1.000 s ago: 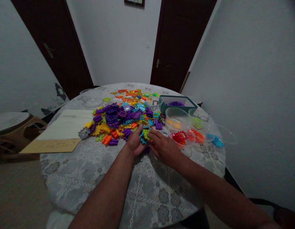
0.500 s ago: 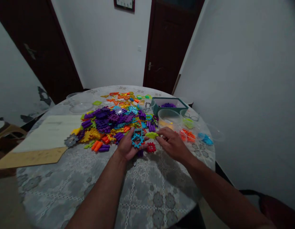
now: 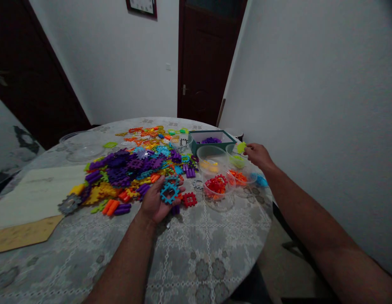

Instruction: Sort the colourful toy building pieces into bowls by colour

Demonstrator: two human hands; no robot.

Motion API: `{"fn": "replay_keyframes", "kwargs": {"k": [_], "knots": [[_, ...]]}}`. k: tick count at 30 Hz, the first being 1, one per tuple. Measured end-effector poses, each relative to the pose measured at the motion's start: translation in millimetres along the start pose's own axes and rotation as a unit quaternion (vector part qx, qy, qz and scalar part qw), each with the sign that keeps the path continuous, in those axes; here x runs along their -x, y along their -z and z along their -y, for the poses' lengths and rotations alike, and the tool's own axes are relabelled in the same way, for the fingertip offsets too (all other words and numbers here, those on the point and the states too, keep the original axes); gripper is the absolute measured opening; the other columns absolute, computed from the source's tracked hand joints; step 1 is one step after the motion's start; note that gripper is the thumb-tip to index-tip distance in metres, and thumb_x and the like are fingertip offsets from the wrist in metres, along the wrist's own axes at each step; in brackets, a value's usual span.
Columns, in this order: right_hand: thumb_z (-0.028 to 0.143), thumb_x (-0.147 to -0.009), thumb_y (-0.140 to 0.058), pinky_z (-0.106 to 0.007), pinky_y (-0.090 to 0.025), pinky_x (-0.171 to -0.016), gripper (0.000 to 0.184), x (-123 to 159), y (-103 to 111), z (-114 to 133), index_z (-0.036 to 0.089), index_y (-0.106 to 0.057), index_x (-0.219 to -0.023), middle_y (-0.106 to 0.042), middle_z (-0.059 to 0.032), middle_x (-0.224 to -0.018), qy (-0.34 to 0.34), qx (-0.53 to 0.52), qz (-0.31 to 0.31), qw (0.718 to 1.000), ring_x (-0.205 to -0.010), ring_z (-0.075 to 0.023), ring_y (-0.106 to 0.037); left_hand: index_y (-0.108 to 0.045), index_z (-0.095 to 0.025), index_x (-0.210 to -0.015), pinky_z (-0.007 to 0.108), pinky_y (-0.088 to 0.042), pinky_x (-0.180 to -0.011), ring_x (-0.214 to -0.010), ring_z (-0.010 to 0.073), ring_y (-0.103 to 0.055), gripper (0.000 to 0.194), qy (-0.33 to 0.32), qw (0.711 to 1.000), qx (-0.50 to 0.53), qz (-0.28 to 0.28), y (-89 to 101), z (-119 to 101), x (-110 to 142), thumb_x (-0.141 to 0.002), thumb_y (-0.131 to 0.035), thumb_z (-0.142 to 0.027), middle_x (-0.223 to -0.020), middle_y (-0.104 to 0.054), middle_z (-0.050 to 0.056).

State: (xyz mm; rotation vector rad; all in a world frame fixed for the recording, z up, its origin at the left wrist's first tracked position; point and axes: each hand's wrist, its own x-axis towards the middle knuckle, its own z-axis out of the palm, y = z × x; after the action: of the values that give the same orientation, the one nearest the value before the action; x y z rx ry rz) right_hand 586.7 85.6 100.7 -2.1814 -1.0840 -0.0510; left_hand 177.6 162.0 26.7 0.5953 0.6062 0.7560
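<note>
My left hand (image 3: 155, 203), palm up, has blue gear-edged plastic building pieces (image 3: 169, 192) resting in it, held by the thumb and fingers. Between the fingertips of my right hand (image 3: 259, 154) is a lime-green building piece (image 3: 241, 147). That piece is above a clear round tub (image 3: 229, 148) with green pieces inside. A red square piece (image 3: 190, 199) lies on the cloth just right of my left hand. Behind that hand spreads a large heap of mixed pieces (image 3: 120, 169), mostly purple, with yellow, orange and blue ones among them.
Nearer stands a clear tub of red pieces (image 3: 216, 184), with a tub of yellow pieces (image 3: 209, 165) behind it. A green-rimmed box (image 3: 196, 145) holds purple pieces. Orange pieces (image 3: 238, 177) and blue pieces (image 3: 261, 180) sit at the right. A pale board (image 3: 34, 190) lies at the left.
My right hand has moved right and away from my left hand, carrying the lime-green piece over to the tub of green pieces. The left hand still holds the blue pieces. The view has turned rightward.
</note>
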Motion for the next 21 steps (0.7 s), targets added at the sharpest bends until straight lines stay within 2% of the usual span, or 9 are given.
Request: {"fn": "replay_keyframes", "kwargs": {"k": [3, 6, 8, 10, 13, 17, 19, 21], "knots": [[0.020, -0.090, -0.057, -0.032, -0.052, -0.077, 0.048, 13.0, -2.4, 5.3, 0.009, -0.073, -0.134, -0.082, -0.0135, -0.097, -0.005, 0.002, -0.035, 0.999, -0.075, -0.0200, -0.069, -0.070, -0.010, -0.120, 0.030, -0.060, -0.044, -0.076, 0.0269, -0.079, 0.036, -0.001, 1.000, -0.013, -0.004, -0.4, 1.1, 0.2, -0.107, -0.052, -0.037, -0.101, -0.079, 0.018], [0.026, -0.094, -0.061, -0.034, -0.054, -0.083, 0.036, 56.1, -12.4, 30.3, 0.016, -0.078, -0.124, -0.081, -0.0105, -0.102, 0.073, -0.036, -0.036, 0.996, -0.082, -0.0211, -0.071, -0.071, -0.012, -0.120, 0.029, -0.058, -0.044, -0.076, 0.0268, -0.079, 0.033, -0.003, 1.000, -0.027, 0.008, 0.5, 2.7, 0.6, -0.103, -0.060, -0.038, -0.099, -0.079, 0.016], [0.029, -0.098, -0.062, -0.035, -0.055, -0.087, 0.027, 95.4, -21.6, 55.6, 0.018, -0.079, -0.116, -0.081, -0.0090, -0.103, 0.180, -0.094, -0.001, 0.979, -0.087, -0.0210, -0.072, -0.072, -0.013, -0.122, 0.028, -0.057, -0.044, -0.076, 0.0265, -0.079, 0.033, -0.007, 0.999, -0.039, 0.025, 1.2, 3.6, 1.2, -0.100, -0.066, -0.038, -0.098, -0.079, 0.015], [0.025, -0.101, -0.060, -0.036, -0.056, -0.091, 0.024, 133.2, -32.0, 82.9, 0.020, -0.078, -0.117, -0.080, -0.0082, -0.108, 0.271, -0.142, 0.052, 0.951, -0.095, -0.0201, -0.072, -0.072, -0.014, -0.124, 0.027, -0.056, -0.043, -0.077, 0.0261, -0.078, 0.035, -0.013, 0.997, -0.053, 0.051, 2.1, 4.5, 2.0, -0.097, -0.070, -0.037, -0.100, -0.078, 0.015], [0.021, -0.101, -0.063, -0.038, -0.056, -0.098, 0.030, 172.3, -48.9, 116.5, 0.021, -0.072, -0.130, -0.076, -0.0093, -0.122, 0.329, -0.188, 0.114, 0.918, -0.109, -0.0209, -0.070, -0.072, -0.016, -0.127, 0.025, -0.056, -0.044, -0.079, 0.0251, -0.077, 0.040, -0.013, 0.992, -0.069, 0.106, 4.4, 6.7, 2.7, -0.094, -0.076, -0.038, -0.099, -0.077, 0.013], [0.016, -0.102, -0.063, -0.037, -0.055, -0.102, 0.034, 189.4, -71.4, 137.8, 0.027, -0.069, -0.133, -0.074, -0.0053, -0.129, 0.342, -0.216, 0.176, 0.897, -0.116, -0.0198, -0.069, -0.075, -0.017, -0.113, 0.025, -0.055, -0.043, -0.061, 0.0180, -0.067, 0.034, -0.012, 0.987, -0.080, 0.137, 9.0, 11.4, 2.3, -0.087, -0.084, -0.039, -0.076, -0.069, 0.003], [0.015, -0.103, -0.061, -0.038, -0.053, -0.107, 0.030, 190.4, -80.5, 140.9, 0.027, -0.071, -0.129, -0.074, -0.0045, -0.133, 0.352, -0.223, 0.187, 0.890, -0.122, -0.0199, -0.068, -0.075, -0.017, -0.107, 0.025, -0.055, -0.041, -0.054, 0.0145, -0.062, 0.032, -0.014, 0.987, -0.087, 0.135, 10.4, 13.2, 2.0, -0.086, -0.086, -0.038, -0.072, -0.066, 0.000], [0.015, -0.103, -0.060, -0.038, -0.051, -0.109, 0.027, 190.0, -86.0, 140.8, 0.026, -0.072, -0.125, -0.074, -0.0047, -0.134, 0.356, -0.231, 0.186, 0.886, -0.123, -0.0201, -0.067, -0.075, -0.018, -0.110, 0.026, -0.056, -0.042, -0.053, 0.0136, -0.060, 0.034, -0.009, 0.986, -0.089, 0.139, 10.2, 13.9, 2.2, -0.086, -0.086, -0.038, -0.073, -0.066, 0.000]]}}
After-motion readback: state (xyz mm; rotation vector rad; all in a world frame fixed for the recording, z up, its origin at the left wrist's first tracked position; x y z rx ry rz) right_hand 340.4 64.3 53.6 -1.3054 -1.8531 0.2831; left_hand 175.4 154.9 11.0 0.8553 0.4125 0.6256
